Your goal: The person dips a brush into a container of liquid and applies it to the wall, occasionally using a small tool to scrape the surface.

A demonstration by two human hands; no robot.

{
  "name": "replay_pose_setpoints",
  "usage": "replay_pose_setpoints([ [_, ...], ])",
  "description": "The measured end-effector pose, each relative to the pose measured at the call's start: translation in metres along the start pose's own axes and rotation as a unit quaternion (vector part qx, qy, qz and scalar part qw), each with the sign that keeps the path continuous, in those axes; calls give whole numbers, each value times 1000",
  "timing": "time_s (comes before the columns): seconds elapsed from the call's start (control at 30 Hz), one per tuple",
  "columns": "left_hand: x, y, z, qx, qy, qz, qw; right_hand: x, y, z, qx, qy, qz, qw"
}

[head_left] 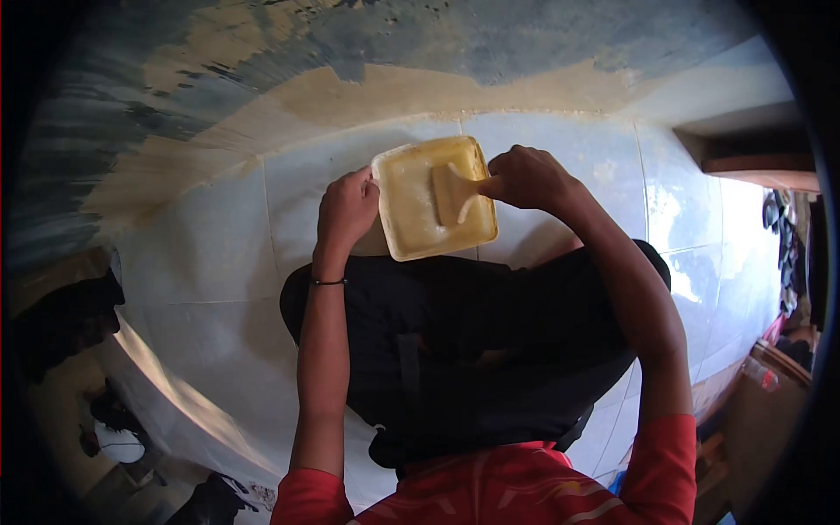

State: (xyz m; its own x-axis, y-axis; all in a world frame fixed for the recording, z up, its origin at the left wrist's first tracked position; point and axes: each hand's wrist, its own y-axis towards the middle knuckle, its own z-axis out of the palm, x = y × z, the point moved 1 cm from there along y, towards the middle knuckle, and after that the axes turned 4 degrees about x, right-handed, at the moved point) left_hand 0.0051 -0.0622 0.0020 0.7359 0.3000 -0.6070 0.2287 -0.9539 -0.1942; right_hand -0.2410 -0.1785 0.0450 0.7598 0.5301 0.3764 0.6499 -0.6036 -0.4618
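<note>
Right hand is wrapped around a beige, wide-headed tool; a yellowish square tray is gripped by the left hand.

Strong light from the right, white glare on floor tiles, fisheye-bent edges, black corners.

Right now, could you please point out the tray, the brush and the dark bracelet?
Tray [409,197], head view: bare part of its inner floor.
Brush [451,196], head view: its wide pale body.
Bracelet [329,283], head view: middle of its visible band.
</note>
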Motion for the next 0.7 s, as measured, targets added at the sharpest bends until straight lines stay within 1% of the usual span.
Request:
replay_pose_setpoints([
  [0.07, -2, 0, -1, 1, -3, -12, 1000, 5, 2, 7, 29, 16, -13, 999],
  [0.1, -4, -1, -2, 9, -5, -18, 1000, 5, 4, 14, 19, 10, -35, 999],
  [0.13, -3, -1, -1, 10, -4, -18, 1000, 5, 4, 19, 19, 11, -35, 999],
  [0.23, -1, 0, 0, -1, -13, -22, 1000, 10, 1, 26, -24, -49, -94, 994],
  [0.33, 0, 1, 0, 7, -4, -23, 1000, 12, 1, 28, -51, -80, -116, 989],
  [0.43, 1, 2, 1, -2, -4, -11, 1000, 9, 2, 30, -64, -60, -115, 989],
  [0.47, 1, 2, 1, 4, -14, -21, 1000, 8, 2, 31, -64, -59, -114, 990],
  [0.53, -4, 0, -2, 9, -23, -33, 999, 10, 3, 31, -55, -82, -90, 991],
  [0.57, -6, -1, -3, 11, -19, -39, 999, 11, 3, 31, -54, -82, -92, 991],
  [0.63, -8, -3, -4, 8, -13, -48, 999, 17, 3, 27, -27, -68, -53, 996],
  [0.7, -6, -3, -3, -13, 36, -48, 998, 15, 7, 27, -39, -54, -56, 996],
])
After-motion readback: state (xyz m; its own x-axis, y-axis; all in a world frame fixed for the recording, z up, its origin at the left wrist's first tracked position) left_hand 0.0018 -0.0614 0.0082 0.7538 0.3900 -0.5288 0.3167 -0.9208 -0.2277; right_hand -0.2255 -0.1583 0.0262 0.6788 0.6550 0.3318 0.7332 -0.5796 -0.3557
